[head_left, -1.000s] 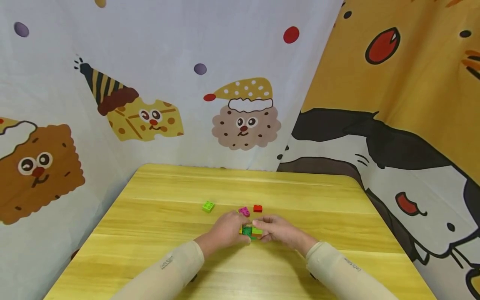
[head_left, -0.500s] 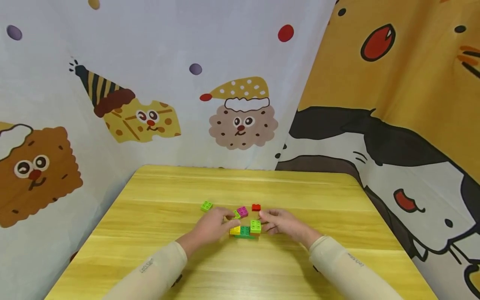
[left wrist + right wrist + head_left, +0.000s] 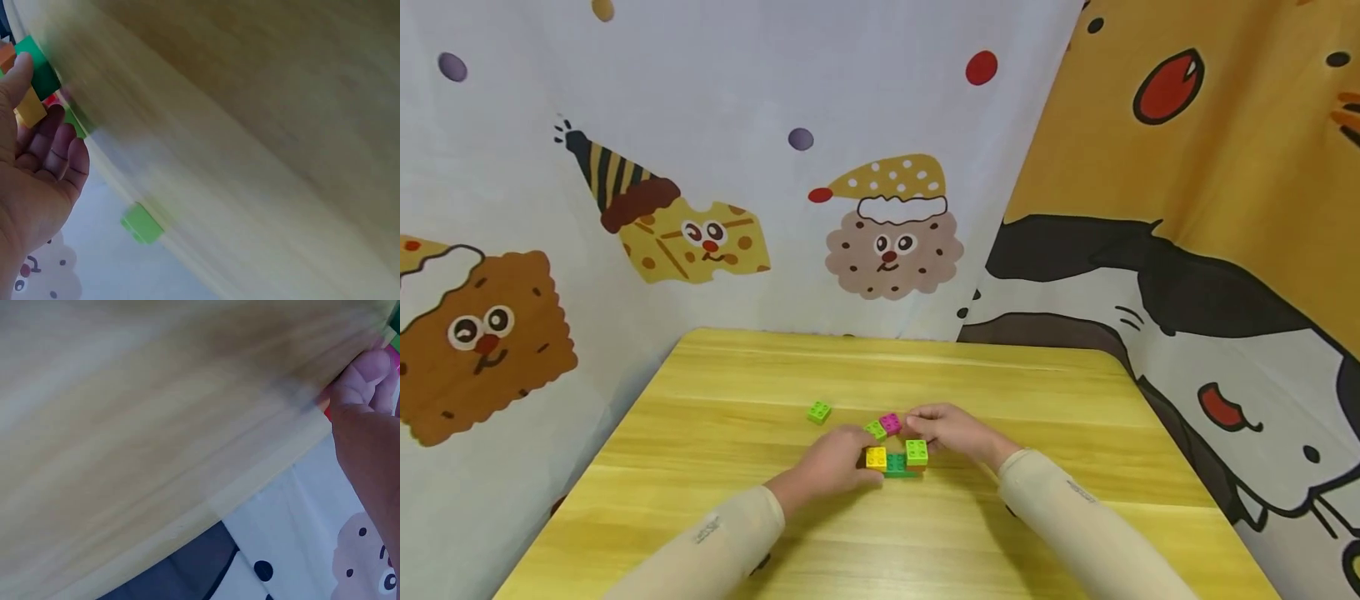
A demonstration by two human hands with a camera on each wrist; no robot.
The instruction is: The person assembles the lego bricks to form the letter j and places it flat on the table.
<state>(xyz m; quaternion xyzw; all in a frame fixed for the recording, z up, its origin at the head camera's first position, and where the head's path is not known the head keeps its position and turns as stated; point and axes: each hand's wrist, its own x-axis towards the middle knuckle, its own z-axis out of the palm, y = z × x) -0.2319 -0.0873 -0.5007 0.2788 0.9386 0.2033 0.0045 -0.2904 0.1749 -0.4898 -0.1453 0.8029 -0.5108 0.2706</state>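
Observation:
My left hand [image 3: 838,461] grips the left end of a small toy brick build, thumb on its near side and fingers behind. The build has a dark green base [image 3: 895,465], a yellow brick [image 3: 876,457] on the left and a lime brick [image 3: 917,451] raised on an orange one at the right. In the left wrist view, the thumb lies across the yellow brick [image 3: 31,109] and green brick [image 3: 39,69]. Beyond the build, my right hand [image 3: 953,431] has its fingers curled at a red brick [image 3: 327,414], which is hidden from the head view.
Behind the build, a second lime brick [image 3: 875,430] lies beside a magenta brick [image 3: 891,423]. Another lime brick [image 3: 819,412] stands apart, farther left. The yellow wooden table [image 3: 760,375] meets a printed curtain [image 3: 790,308] at its back edge.
The left hand let the build show, then closed on its yellow end. From the lime brick on the right, the right hand moved away from the body and covered the red brick.

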